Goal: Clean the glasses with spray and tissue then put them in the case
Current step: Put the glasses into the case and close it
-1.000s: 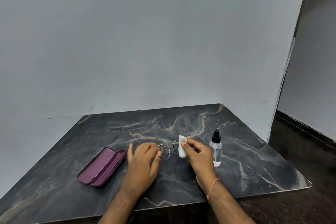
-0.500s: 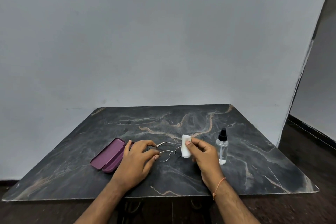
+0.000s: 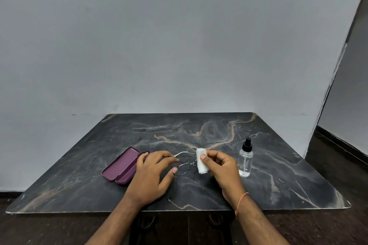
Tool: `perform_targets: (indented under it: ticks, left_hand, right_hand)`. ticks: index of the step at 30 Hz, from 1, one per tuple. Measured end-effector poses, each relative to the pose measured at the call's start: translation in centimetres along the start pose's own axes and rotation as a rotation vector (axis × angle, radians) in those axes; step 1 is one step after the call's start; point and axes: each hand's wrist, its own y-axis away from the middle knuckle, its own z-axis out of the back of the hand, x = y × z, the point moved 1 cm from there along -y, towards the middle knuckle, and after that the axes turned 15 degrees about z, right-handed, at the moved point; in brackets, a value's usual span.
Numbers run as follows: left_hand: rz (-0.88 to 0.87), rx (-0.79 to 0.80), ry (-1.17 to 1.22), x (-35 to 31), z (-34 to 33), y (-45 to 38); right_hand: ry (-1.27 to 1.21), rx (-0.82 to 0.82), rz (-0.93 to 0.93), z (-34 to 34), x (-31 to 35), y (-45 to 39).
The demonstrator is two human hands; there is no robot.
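My left hand [image 3: 153, 173] pinches the glasses [image 3: 184, 167] by the rim, low over the table [image 3: 278, 175]; my right hand [image 3: 221, 167] grips the folded tissue [image 3: 201, 162] against one lens. They look light, thin-wired and easily bent, so I'd hold the frame, never the lenses.

One head-worn wide-angle camera looked forward and down from close above the near edge of the surface [image 3: 268, 175], facing the wall [image 3: 179, 45] behind it.

A dark marble table [image 3: 199, 131] carries an open purple case [image 3: 121, 166] and a clear spray bottle [image 3: 246, 160].
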Motion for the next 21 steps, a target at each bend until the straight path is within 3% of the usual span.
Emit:
perform_targets:
  ticks: [9, 21]
  left_hand:
    - [-0.200, 0.005, 0.133, -0.1, 0.3, 0.1]
    - [-0.192, -0.017, 0.150, 0.8, -0.2, -0.3]
  right_hand:
    - [0.036, 0.024, 0.008, -4.8, -0.6, 2.2]
    - [0.185, 0.240, 0.214, -5.5, -0.1, 3.0]
